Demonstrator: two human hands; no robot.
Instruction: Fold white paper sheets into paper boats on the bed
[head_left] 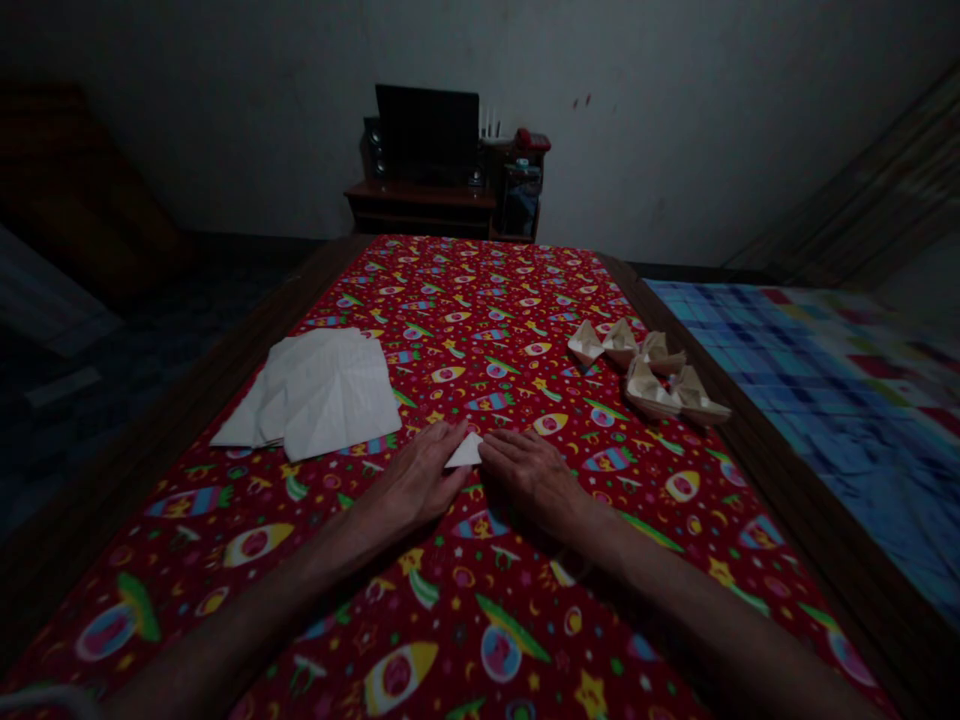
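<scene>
- On red cloth (499, 292), the left hand (420, 472) pinches folded paper (465, 452).
- Right hand (534, 475), fingers together, touches its corner; grip unclear.
- Crisp creases likely need aligned edges, even pressure.

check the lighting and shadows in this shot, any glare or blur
Head view: dim overall, left side very dark; head view: soft shadow under the right forearm on the red cloth, no strong glare; head view: folded paper pieces look slightly soft.
</scene>
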